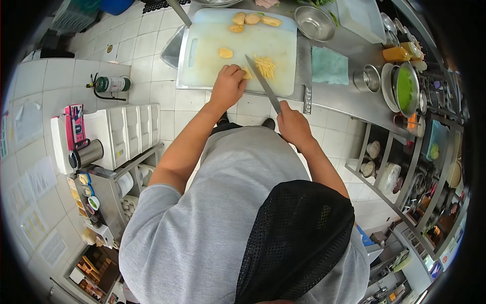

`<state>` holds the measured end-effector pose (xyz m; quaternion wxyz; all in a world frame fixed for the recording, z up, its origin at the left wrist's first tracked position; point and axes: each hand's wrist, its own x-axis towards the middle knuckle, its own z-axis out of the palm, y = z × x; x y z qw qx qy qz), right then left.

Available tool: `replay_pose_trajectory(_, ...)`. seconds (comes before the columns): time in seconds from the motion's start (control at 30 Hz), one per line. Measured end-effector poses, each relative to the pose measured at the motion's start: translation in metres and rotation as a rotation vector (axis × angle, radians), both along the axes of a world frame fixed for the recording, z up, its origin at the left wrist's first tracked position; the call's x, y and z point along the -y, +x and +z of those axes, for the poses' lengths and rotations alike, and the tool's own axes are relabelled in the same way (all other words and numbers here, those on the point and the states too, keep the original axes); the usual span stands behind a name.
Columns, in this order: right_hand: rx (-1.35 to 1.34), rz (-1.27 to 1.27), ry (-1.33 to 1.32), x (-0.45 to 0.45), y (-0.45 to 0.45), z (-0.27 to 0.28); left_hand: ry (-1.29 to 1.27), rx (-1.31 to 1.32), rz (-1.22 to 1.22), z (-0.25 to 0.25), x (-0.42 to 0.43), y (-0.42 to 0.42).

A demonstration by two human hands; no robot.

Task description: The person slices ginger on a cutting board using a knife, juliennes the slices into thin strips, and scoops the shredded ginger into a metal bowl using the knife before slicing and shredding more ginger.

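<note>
My right hand is closed round the handle of a kitchen knife, its blade pointing away over the cutting board. Curled fingers of my left hand press on a pale yellow vegetable piece, just left of the blade; it looks like peeled ginger or potato, I cannot tell which. Right of the blade lies a pile of thin yellow strips. A single peeled piece rests farther up the board, and several more peeled pieces sit near its far edge.
To the right, a steel counter carries a metal bowl, a folded green cloth, a steel pot and a white plastic tub. A fire extinguisher is at the left wall. Steel shelves stand at right.
</note>
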<state>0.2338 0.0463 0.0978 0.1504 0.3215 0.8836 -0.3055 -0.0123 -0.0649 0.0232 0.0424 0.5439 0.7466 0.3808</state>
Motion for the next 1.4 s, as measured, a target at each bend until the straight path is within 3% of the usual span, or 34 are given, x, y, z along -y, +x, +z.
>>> replay_pose_trajectory(0.4,0.06,0.022,0.126,0.008,-0.026,0.012,0.056,0.056,0.015,-0.006,-0.005,-0.003)
replay_pose_trajectory(0.47,0.072,0.067,0.175,0.007,-0.033,0.015,0.059,-0.036,-0.001,-0.012,-0.008,-0.003)
replay_pose_trajectory(0.9,0.206,0.123,0.118,0.003,-0.051,0.038,0.099,-0.045,0.035,-0.017,-0.017,-0.002)
replay_pose_trajectory(1.17,0.167,0.095,0.139,0.009,-0.051,-0.01,0.058,-0.089,0.041,-0.017,-0.017,0.001)
replay_pose_trajectory(1.27,0.18,0.151,0.124,-0.002,-0.063,0.025,0.028,-0.093,0.037,-0.014,-0.016,0.001)
replay_pose_trajectory(1.4,0.221,0.107,0.101,0.009,-0.045,0.031,0.043,-0.085,0.047,-0.016,-0.018,-0.001)
